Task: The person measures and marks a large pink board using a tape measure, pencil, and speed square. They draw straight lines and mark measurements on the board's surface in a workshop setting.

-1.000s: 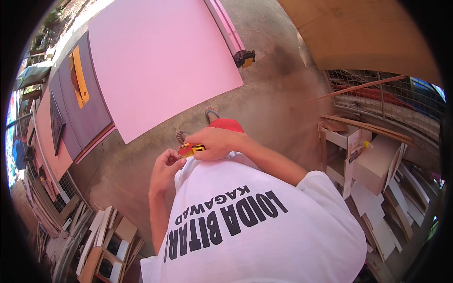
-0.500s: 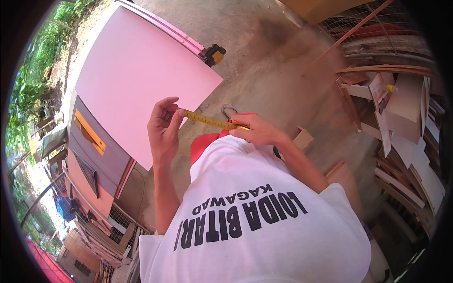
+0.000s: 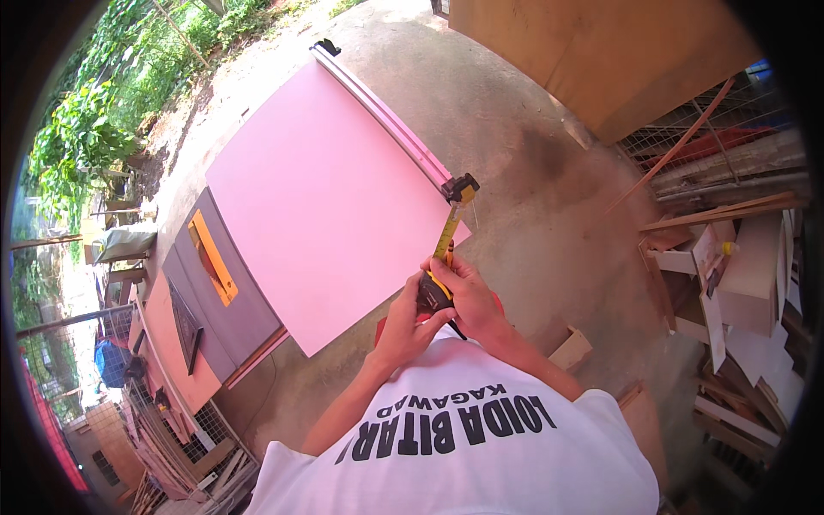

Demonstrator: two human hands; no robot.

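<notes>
A black and yellow tape measure (image 3: 435, 293) sits between my two hands in front of my shirt. My left hand (image 3: 402, 328) closes around the left side of its case. From the right, my right hand (image 3: 468, 296) grips it, its thumb by the blade's mouth. A short length of yellow blade (image 3: 448, 233) runs out, its far end close to the black and yellow clamp (image 3: 461, 188). Beside the blade, a small orange piece shows at the right fingers; its kind is unclear. Just beyond lies a large pink-looking board (image 3: 335, 215).
A metal straightedge rail (image 3: 386, 124) lies along the board's right edge, with a black clamp end (image 3: 326, 47) far off. To the left are an orange handsaw (image 3: 212, 257) and a black triangular square (image 3: 184, 326) on panels. Scrap wood (image 3: 747, 275) is piled at right.
My left hand has come down from the blade's end to the case. The blade now points forward toward the clamp rather than across to the left. The view has shifted, showing more of the rail.
</notes>
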